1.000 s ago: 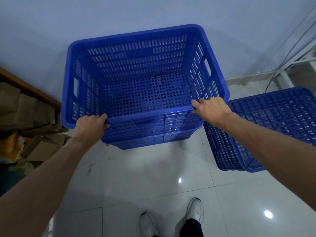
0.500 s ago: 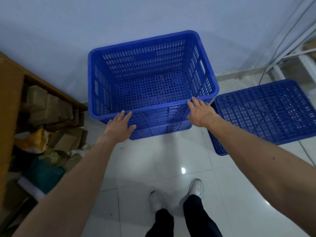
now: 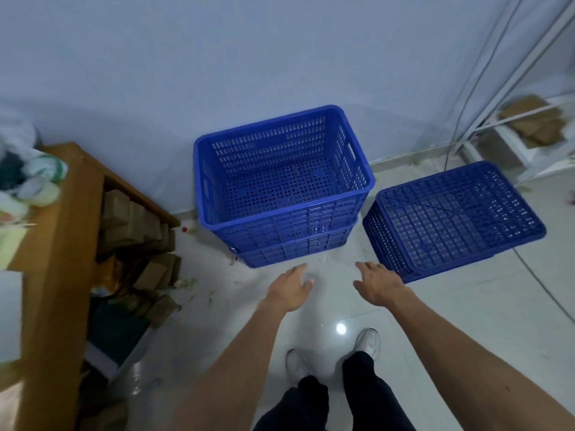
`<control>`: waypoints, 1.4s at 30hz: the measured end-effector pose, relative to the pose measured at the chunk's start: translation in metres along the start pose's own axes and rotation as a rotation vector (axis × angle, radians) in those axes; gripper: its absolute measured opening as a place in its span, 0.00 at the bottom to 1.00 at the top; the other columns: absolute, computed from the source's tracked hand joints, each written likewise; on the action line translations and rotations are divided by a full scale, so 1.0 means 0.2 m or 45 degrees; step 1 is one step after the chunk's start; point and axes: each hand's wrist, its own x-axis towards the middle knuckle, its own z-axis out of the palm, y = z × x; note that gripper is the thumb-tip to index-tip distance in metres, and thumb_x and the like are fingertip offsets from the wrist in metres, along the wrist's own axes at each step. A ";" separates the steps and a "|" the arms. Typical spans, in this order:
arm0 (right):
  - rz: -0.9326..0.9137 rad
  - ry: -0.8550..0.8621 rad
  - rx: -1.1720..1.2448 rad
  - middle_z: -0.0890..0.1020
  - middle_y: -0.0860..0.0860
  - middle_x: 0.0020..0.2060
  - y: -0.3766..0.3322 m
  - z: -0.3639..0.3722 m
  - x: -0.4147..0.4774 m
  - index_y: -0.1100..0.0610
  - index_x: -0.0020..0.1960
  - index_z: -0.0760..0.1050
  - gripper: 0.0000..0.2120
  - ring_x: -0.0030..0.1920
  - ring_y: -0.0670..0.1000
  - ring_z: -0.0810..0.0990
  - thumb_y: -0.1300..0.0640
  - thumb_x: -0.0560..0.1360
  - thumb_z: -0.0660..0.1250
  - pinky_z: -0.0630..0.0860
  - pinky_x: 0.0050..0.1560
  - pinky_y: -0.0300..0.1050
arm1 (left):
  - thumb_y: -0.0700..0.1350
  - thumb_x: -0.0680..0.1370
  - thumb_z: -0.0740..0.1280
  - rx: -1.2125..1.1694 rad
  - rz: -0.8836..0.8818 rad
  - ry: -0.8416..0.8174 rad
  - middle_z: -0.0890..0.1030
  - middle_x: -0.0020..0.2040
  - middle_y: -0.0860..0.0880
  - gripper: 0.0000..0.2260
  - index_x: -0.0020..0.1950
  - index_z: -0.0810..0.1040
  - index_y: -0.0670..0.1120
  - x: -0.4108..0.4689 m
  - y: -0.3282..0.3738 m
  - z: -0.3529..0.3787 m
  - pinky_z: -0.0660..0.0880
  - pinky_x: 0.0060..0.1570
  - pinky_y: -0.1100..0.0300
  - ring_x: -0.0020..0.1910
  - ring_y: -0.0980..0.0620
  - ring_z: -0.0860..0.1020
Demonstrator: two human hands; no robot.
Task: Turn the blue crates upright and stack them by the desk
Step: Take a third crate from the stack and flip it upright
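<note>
1. Grips: left grip (image 3: 291, 289) and right grip (image 3: 378, 286) are both empty, fingers loosely spread, touching nothing.
2. Upright stack (image 3: 280, 227) of two crates sits just ahead, beside the bench (image 3: 62, 237).
3. Overturned crate (image 3: 451, 216) lies ahead-right, long axis roughly crosswise. The right grip is nearer.
4. Its handles are hard to make out.

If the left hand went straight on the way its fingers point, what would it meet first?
The left hand would probably meet the front wall of the stacked upright blue plastic crates; depth is unclear.
</note>
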 end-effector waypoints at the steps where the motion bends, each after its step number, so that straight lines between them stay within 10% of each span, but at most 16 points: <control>1: 0.011 0.006 0.027 0.65 0.56 0.74 0.01 0.01 -0.05 0.56 0.78 0.55 0.28 0.72 0.59 0.65 0.46 0.82 0.54 0.67 0.69 0.56 | 0.56 0.83 0.55 -0.043 -0.018 -0.015 0.64 0.78 0.45 0.27 0.80 0.56 0.50 -0.02 0.03 0.02 0.61 0.73 0.52 0.75 0.44 0.65; 42: 0.831 -0.014 1.014 0.70 0.57 0.70 1.80 -0.02 -0.05 0.57 0.77 0.55 0.27 0.67 0.58 0.70 0.52 0.81 0.54 0.69 0.63 0.52 | 0.56 0.83 0.54 0.666 0.529 -0.440 0.75 0.69 0.44 0.23 0.75 0.66 0.46 1.38 2.07 0.24 0.70 0.63 0.51 0.66 0.42 0.74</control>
